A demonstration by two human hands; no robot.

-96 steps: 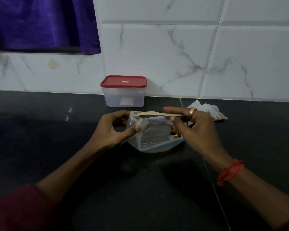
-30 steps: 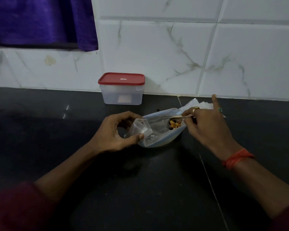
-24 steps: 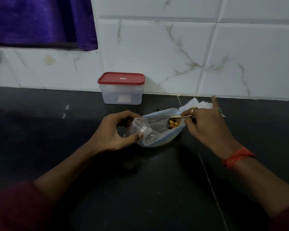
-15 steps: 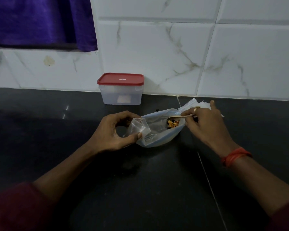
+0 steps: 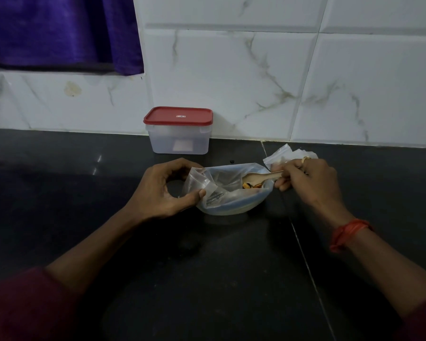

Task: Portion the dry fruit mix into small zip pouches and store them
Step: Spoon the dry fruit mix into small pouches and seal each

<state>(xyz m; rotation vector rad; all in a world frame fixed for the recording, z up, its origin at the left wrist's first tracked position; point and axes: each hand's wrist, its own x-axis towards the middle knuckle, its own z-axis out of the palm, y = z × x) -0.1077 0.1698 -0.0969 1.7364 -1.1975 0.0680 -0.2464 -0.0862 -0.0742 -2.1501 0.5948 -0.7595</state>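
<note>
A large clear bag point(image 5: 231, 200) with a blue zip edge lies open on the black counter point(image 5: 207, 279), with a little orange and dark dry fruit mix point(image 5: 252, 185) inside. My left hand point(image 5: 162, 190) pinches a small clear zip pouch point(image 5: 198, 182) at the bag's left end. My right hand point(image 5: 310, 180) grips a pale wooden spoon point(image 5: 261, 177) whose bowl reaches into the bag just above the fruit. A pile of small clear pouches point(image 5: 284, 155) lies behind my right hand, partly hidden by it.
A clear plastic box with a red lid point(image 5: 178, 130) stands shut against the white tiled wall point(image 5: 256, 77). A purple curtain point(image 5: 59, 30) hangs at the upper left. A small dark crumb point(image 5: 231, 161) lies behind the bag.
My right hand moved from the small pouch out to the bag's right end. The spoon now dips into the fruit there. My left hand kept its hold on the small pouch.
</note>
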